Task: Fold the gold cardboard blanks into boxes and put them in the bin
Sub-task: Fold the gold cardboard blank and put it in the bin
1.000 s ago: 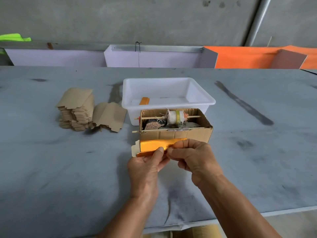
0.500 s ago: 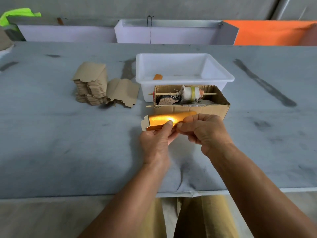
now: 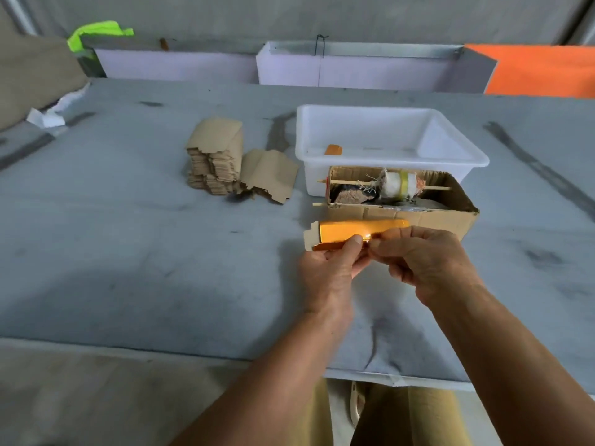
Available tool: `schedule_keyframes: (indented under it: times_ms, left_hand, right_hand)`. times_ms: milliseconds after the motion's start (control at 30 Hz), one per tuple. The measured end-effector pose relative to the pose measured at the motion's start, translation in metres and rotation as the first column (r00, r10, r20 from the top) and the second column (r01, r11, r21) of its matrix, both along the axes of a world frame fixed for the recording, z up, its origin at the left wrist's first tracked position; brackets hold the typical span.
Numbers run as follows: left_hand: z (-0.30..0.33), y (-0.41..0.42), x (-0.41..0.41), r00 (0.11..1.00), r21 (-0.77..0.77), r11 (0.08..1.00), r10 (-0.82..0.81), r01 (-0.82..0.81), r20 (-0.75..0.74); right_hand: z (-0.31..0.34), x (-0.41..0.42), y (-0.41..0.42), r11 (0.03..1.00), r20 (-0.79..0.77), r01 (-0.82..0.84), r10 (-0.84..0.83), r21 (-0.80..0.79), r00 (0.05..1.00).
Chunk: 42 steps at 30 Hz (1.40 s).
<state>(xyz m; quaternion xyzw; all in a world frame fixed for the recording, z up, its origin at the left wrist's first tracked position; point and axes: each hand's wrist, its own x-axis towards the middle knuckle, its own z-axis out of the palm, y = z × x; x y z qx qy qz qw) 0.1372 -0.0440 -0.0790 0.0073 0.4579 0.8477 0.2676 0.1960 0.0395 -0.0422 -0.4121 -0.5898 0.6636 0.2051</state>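
A gold cardboard blank (image 3: 347, 231), partly folded with a pale flap at its left end, is held above the grey table. My left hand (image 3: 328, 272) pinches its lower edge with thumb on top. My right hand (image 3: 421, 259) grips its right end, fingers curled over it. The white plastic bin (image 3: 450, 146) stands behind, with one gold box (image 3: 333, 150) inside at its left. A stack of flat blanks (image 3: 215, 162), brown side up, sits to the left, with loose ones (image 3: 269, 173) leaning beside it.
A brown cardboard box (image 3: 418, 217) with a tape roll (image 3: 397, 183) on a stick stands between my hands and the bin. White and orange panels (image 3: 541, 70) line the table's (image 3: 128, 252) far edge. A green cloth (image 3: 96, 32) lies at the back left.
The camera has tilted down and shifted; my hands keep hold of the gold blank in nearly the same pose in front of the brown box.
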Motion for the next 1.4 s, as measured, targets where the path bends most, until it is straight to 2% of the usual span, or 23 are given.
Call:
schedule_keyframes:
  times_ms: [533, 1033, 1233, 1400]
  left_hand:
    - [-0.005, 0.001, -0.015, 0.999, 0.013, 1.000, -0.003, 0.004, -0.051]
    - [-0.008, 0.009, -0.015, 0.999, -0.015, 0.999, 0.030, -0.030, 0.018]
    - [-0.004, 0.015, -0.018, 0.991, -0.067, 0.995, 0.077, -0.070, 0.107]
    - [-0.001, 0.020, -0.019, 0.988, -0.113, 0.989, 0.112, -0.100, 0.102]
  right_hand:
    - [0.012, -0.015, -0.006, 1.000, 0.084, 0.015, -0.014, -0.013, 0.996]
    - [0.012, -0.023, -0.001, 0.999, 0.198, 0.006, -0.013, 0.038, 0.980]
    - [0.009, -0.027, 0.001, 0.998, 0.203, 0.027, -0.037, 0.053, 0.979]
    - [0.005, -0.027, 0.000, 0.996, 0.179, 0.050, -0.063, 0.073, 0.982]
